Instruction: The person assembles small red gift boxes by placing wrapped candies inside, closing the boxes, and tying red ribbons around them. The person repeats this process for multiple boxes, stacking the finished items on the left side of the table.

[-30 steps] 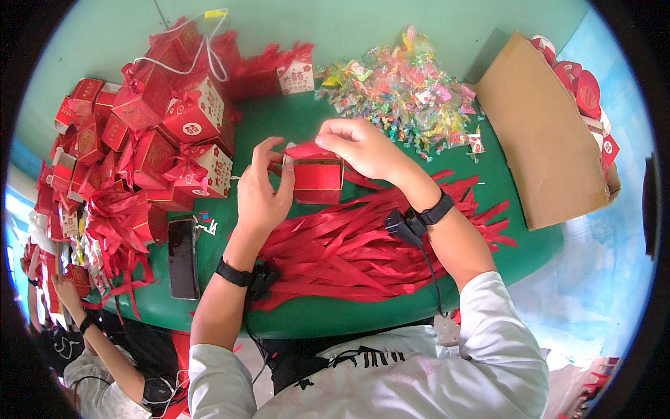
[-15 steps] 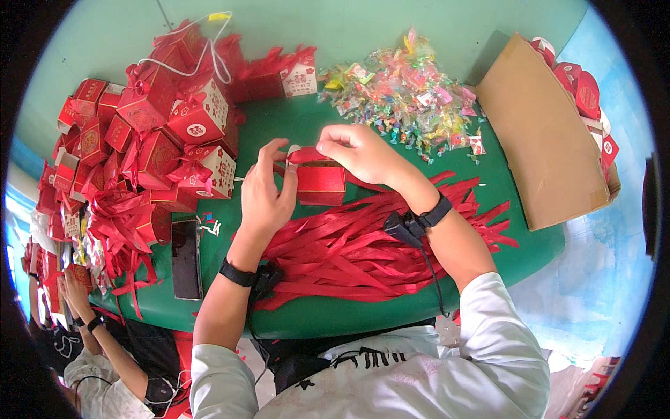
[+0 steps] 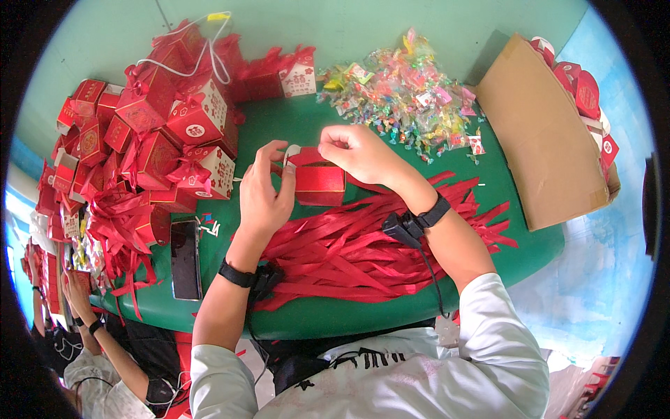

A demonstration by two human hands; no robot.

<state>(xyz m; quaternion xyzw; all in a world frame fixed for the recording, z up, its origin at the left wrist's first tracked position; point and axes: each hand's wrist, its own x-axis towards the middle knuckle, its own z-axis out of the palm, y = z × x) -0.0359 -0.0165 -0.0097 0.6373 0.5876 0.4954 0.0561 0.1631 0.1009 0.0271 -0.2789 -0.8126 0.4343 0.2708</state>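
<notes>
Green bench (image 3: 279, 115), back from front edge: red box (image 3: 320, 187) between left hand (image 3: 267, 192) and curled right hand (image 3: 363, 152); both grips unclear.

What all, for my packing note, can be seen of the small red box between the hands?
The small red box looks like card, with thin gold-coloured edging. A plain rectangular panel faces the camera; beyond it is a darker red part, with a whitish piece at its left. It is just beyond the red ribbons. The left hand is at its left, the right hand at its far right corner; exact contact is unclear.
</notes>
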